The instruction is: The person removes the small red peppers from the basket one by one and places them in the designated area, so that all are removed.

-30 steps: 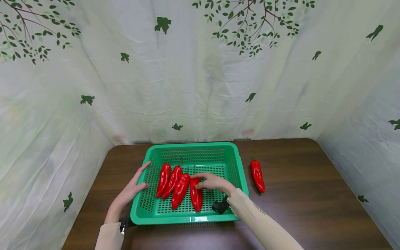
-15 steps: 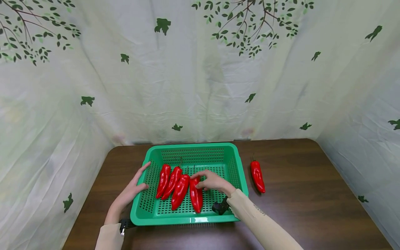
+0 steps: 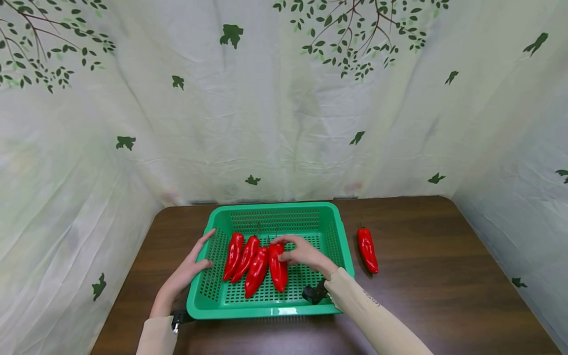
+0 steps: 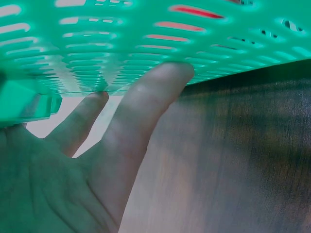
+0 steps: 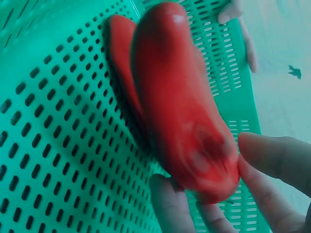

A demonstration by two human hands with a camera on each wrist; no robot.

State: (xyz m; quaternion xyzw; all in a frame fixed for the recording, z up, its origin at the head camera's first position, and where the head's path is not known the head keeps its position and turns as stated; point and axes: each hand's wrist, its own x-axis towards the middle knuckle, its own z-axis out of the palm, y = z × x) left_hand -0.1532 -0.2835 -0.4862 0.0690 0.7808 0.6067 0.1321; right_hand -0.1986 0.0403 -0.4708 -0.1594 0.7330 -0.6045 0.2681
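Our right hand [image 3: 305, 253] is pinching a likely light, slick pepper [image 3: 278, 274] by its twelve-o'clock end, left hand [image 3: 188, 270] splayed at nine o'clock on the basket [image 3: 241, 313].

No readable text, brand or number in any view. Small dark marking [image 3: 371, 298] runs along my long beige fabric right sleeve [image 3: 377, 320], too small to make out; can't tell if it's lettering or just a pattern.

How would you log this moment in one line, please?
right hand: grips red pepper; left hand: at left side of green basket; three more peppers: in basket; one pepper: on table
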